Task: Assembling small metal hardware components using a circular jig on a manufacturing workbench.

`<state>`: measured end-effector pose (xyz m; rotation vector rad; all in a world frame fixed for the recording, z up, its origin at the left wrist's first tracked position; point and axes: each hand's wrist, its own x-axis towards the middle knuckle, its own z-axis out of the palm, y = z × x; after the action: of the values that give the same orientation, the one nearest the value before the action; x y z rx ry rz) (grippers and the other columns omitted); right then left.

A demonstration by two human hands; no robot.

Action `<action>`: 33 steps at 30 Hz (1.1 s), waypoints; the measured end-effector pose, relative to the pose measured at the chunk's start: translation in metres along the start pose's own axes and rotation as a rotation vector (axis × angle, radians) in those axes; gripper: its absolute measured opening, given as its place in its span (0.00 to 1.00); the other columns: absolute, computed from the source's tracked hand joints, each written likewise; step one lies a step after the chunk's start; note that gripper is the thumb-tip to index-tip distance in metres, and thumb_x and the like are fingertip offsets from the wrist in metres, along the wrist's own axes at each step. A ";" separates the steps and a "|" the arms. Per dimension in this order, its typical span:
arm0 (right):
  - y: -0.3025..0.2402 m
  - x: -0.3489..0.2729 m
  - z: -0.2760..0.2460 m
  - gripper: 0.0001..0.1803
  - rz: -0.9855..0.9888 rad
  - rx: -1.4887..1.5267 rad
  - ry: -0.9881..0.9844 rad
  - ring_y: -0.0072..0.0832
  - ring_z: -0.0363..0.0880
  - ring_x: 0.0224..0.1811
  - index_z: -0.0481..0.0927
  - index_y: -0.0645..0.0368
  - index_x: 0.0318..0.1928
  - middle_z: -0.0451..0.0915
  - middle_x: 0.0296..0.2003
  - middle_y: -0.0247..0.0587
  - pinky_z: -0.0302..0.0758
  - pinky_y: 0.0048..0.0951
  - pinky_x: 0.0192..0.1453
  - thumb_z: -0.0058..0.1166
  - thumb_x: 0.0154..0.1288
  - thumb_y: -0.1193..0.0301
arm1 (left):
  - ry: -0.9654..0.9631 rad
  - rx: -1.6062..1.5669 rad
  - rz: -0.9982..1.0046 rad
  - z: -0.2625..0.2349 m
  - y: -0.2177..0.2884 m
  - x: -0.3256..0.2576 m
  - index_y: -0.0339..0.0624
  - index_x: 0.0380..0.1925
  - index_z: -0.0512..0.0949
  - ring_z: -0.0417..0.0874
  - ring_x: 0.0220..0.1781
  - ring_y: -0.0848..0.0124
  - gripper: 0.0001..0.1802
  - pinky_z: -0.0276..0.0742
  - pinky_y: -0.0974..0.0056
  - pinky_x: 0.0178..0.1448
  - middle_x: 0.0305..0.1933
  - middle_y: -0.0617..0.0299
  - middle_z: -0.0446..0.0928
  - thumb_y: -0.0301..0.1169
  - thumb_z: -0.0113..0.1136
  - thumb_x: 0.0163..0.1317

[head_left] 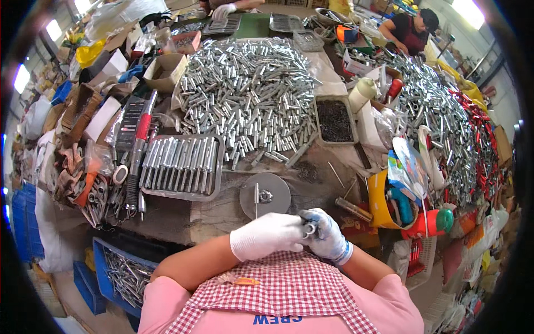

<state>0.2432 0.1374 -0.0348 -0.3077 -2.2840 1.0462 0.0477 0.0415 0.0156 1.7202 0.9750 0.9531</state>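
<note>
Right now your left hand (268, 235), in a white knit glove, and your right hand (327, 236), in a white-and-blue glove, are pressed together just above your checked apron, both sets of fingers closed round a small silvery metal fitting (308, 228) held between them. It looks like the middle of an assembly step: two little parts being pushed or twisted together. The next move probably calls for a firm pinch from one hand while the other turns, then a short reach forward.

To your left sits a grey metal tray of long silver tubes (182, 166), its near edge close to the bench lip. Straight ahead, just beyond your knuckles, a round grey metal disc with an upright pin (265, 195) stands on the worn wooden bench (217, 214); the strip between it and your hands is about the only bare room. Behind lies a broad heap of short silver tubes (247, 94). To your right, a yellow plastic bin (378, 200) crowds in.
</note>
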 end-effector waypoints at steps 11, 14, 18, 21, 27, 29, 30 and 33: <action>0.019 -0.015 0.013 0.18 0.576 0.725 0.294 0.15 0.72 0.37 0.76 0.60 0.47 0.75 0.37 0.27 0.73 0.21 0.42 0.56 0.54 0.85 | 0.433 0.404 -0.350 -0.034 -0.025 0.033 0.39 0.41 0.83 0.86 0.39 0.61 0.14 0.81 0.60 0.47 0.39 0.50 0.84 0.34 0.56 0.60; 0.013 -0.012 0.004 0.18 0.681 0.720 0.321 0.15 0.72 0.39 0.76 0.61 0.47 0.75 0.38 0.27 0.72 0.20 0.45 0.53 0.56 0.87 | 0.582 0.704 -0.563 -0.059 -0.031 0.044 0.40 0.38 0.83 0.85 0.41 0.54 0.14 0.80 0.56 0.47 0.38 0.49 0.83 0.37 0.58 0.59; 0.002 -0.013 -0.011 0.16 0.563 0.627 0.218 0.15 0.73 0.40 0.76 0.61 0.49 0.77 0.39 0.29 0.73 0.21 0.47 0.54 0.60 0.83 | 0.704 0.723 -0.632 -0.078 -0.024 0.031 0.37 0.37 0.82 0.85 0.39 0.55 0.14 0.79 0.56 0.46 0.36 0.48 0.84 0.36 0.61 0.58; -0.019 0.013 -0.035 0.13 0.593 -0.069 -0.037 0.32 0.81 0.31 0.78 0.59 0.45 0.81 0.32 0.42 0.77 0.32 0.38 0.59 0.58 0.74 | 0.565 0.760 -0.868 -0.081 -0.022 0.012 0.37 0.41 0.80 0.86 0.40 0.57 0.18 0.80 0.57 0.47 0.36 0.49 0.84 0.39 0.63 0.56; 0.006 0.010 -0.018 0.16 0.606 -0.747 -0.224 0.46 0.82 0.33 0.76 0.56 0.44 0.79 0.32 0.47 0.78 0.45 0.36 0.61 0.55 0.69 | 0.429 0.575 -0.980 -0.052 -0.030 -0.004 0.35 0.43 0.74 0.84 0.44 0.48 0.26 0.79 0.52 0.52 0.37 0.41 0.82 0.44 0.69 0.52; 0.015 0.012 -0.010 0.16 0.590 -0.797 -0.199 0.45 0.82 0.34 0.75 0.56 0.44 0.79 0.33 0.47 0.79 0.44 0.35 0.61 0.56 0.68 | 0.408 0.576 -0.979 -0.043 -0.031 0.002 0.34 0.41 0.73 0.84 0.44 0.47 0.25 0.79 0.52 0.52 0.38 0.40 0.81 0.42 0.69 0.53; 0.018 0.016 -0.006 0.16 0.571 -0.841 -0.165 0.45 0.82 0.34 0.75 0.57 0.44 0.79 0.35 0.47 0.79 0.44 0.35 0.60 0.56 0.68 | 0.397 0.590 -0.988 -0.043 -0.036 0.003 0.33 0.41 0.72 0.84 0.44 0.47 0.25 0.79 0.51 0.51 0.37 0.40 0.81 0.40 0.68 0.53; 0.013 0.025 0.003 0.20 0.674 -0.977 -0.349 0.42 0.82 0.38 0.76 0.58 0.52 0.78 0.39 0.46 0.79 0.40 0.37 0.57 0.59 0.67 | 0.385 0.581 -0.967 -0.040 -0.044 -0.001 0.31 0.41 0.71 0.84 0.44 0.47 0.21 0.79 0.51 0.51 0.37 0.39 0.81 0.35 0.66 0.54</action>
<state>0.2208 0.1548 -0.0355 -1.4501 -2.9488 0.1348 0.0022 0.0660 -0.0148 1.2048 2.2221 0.3483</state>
